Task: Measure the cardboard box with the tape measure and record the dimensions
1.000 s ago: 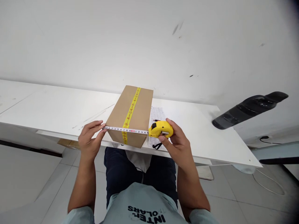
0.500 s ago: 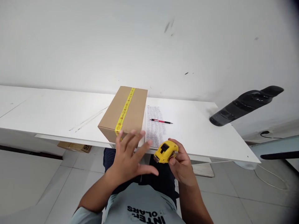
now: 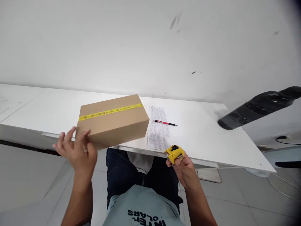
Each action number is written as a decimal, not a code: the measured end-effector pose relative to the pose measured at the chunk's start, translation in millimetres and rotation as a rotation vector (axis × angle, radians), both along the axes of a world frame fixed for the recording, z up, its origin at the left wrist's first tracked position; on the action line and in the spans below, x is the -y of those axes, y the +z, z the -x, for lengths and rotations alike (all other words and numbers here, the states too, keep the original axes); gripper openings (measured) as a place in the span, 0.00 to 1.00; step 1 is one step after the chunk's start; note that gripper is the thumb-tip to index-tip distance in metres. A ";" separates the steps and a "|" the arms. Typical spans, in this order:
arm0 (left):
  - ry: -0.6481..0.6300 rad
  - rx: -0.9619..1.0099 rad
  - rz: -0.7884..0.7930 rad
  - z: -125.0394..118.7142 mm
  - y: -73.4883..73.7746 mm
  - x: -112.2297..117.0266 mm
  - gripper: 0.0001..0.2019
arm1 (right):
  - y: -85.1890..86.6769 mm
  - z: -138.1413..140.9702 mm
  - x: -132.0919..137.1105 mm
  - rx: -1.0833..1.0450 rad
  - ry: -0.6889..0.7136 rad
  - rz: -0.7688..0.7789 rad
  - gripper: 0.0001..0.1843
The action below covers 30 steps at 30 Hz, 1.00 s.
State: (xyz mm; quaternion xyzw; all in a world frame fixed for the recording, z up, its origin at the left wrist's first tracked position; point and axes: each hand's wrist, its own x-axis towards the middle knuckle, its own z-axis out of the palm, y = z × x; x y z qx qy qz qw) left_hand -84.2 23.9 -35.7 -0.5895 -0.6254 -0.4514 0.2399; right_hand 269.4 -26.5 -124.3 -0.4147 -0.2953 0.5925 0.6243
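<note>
A brown cardboard box [image 3: 113, 124] sealed with a yellow tape strip lies crosswise at the near edge of the white table [image 3: 58, 111]. My left hand [image 3: 75, 150] rests against the box's near left corner, fingers spread on its side. My right hand [image 3: 183, 166] is closed round a yellow tape measure [image 3: 174, 153], its blade drawn in, held just below the table's front edge. The two hands are well apart.
A printed paper sheet [image 3: 158, 131] lies right of the box, with a red and black pen [image 3: 165, 123] on its far end. A dark elongated object [image 3: 258, 106] juts in from the right. Cables lie on the tiled floor [image 3: 270, 194]. A white wall stands behind.
The tape blade, stretched across the box a second ago, has retracted. My left hand moved to the box's left corner and the box has turned crosswise. My right hand dropped to the table edge.
</note>
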 end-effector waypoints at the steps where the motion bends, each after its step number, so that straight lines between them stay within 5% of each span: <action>1: -0.002 0.054 0.009 12.8 1.0 -2.2 0.20 | -2.3 -2.4 -1.1 0.006 -0.016 0.000 0.28; 7: -0.165 0.269 0.041 41.5 1.7 -30.7 0.19 | 5.5 1.7 -8.7 0.026 -0.028 -0.051 0.26; 11: -0.245 0.184 0.023 16.9 -8.0 -38.1 0.19 | 24.7 16.0 -12.5 0.005 -0.004 -0.106 0.30; 14: -0.243 0.152 -0.207 -17.8 -13.6 -22.7 0.21 | 34.8 23.3 -10.4 -0.006 0.050 -0.154 0.34; 16: -0.442 0.059 -0.264 -42.8 -13.5 -5.5 0.20 | 38.8 27.1 -5.7 -0.024 0.145 -0.171 0.37; 19: -0.937 -0.196 -0.167 -73.5 -6.9 15.6 0.12 | 44.5 35.1 2.6 -0.023 0.307 -0.159 0.40; 21: -1.088 -0.278 -0.142 -84.9 -0.5 21.0 0.07 | 49.2 42.1 5.9 -0.027 0.381 -0.142 0.38; 27: -1.044 -0.324 -0.137 -66.3 1.6 18.3 0.09 | 63.1 57.5 4.6 0.127 0.265 -0.187 0.33; 30: -0.831 -0.254 -0.051 -26.5 -12.2 13.0 0.10 | 66.0 55.0 2.8 0.271 0.165 -0.247 0.31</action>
